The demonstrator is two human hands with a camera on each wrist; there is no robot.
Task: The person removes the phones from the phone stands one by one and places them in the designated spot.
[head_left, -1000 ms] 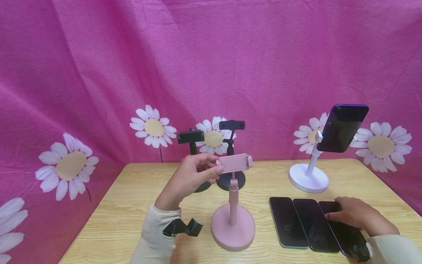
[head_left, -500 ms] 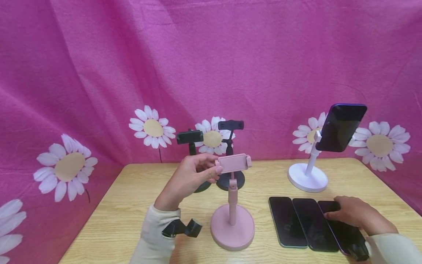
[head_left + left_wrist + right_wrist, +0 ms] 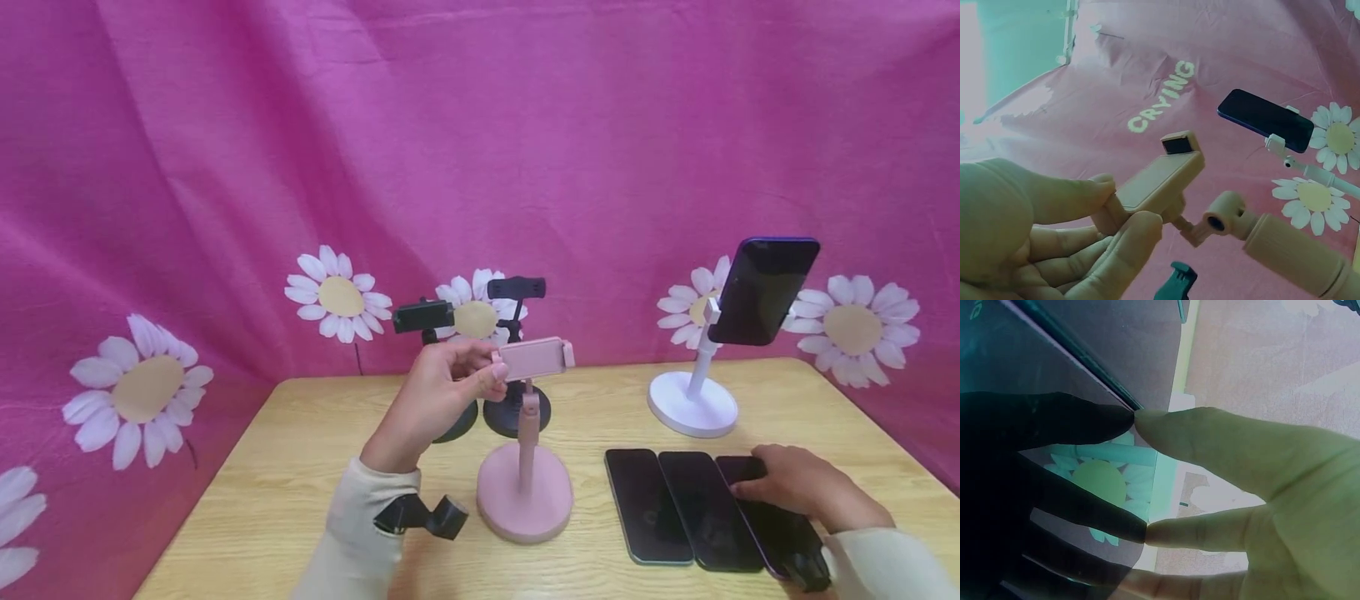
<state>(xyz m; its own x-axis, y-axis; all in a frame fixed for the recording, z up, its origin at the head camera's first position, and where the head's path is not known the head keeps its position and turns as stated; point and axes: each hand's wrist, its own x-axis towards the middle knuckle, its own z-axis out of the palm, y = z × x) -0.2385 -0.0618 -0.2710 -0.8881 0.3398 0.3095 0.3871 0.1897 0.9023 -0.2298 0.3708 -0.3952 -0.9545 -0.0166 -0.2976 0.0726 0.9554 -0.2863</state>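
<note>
My left hand (image 3: 431,392) pinches the left end of the clamp (image 3: 532,359) on a pink phone stand (image 3: 525,492), thumb in front and fingers behind. In the left wrist view, thumb and forefinger hold the clamp's near jaw, while a black pad shows on the far jaw. Whether the stand's base touches the table, I cannot tell. My right hand (image 3: 806,483) rests on the rightmost phone (image 3: 780,521) of three lying side by side. In the right wrist view its thumb (image 3: 1179,428) and fingers touch the glossy black screen, which mirrors them.
The left phone (image 3: 648,508) and middle phone (image 3: 708,508) lie close together. Behind the pink stand are two black stands (image 3: 516,288) (image 3: 423,316). A white stand (image 3: 693,406) at the back right carries an upright, tilted phone (image 3: 765,292). A pink flowered cloth (image 3: 600,125) hangs behind the table.
The pink stand, base and clamp, has shifted away from me, with my left hand still pinching its clamp. My right hand stays on the phone. The head view has turned slightly.
</note>
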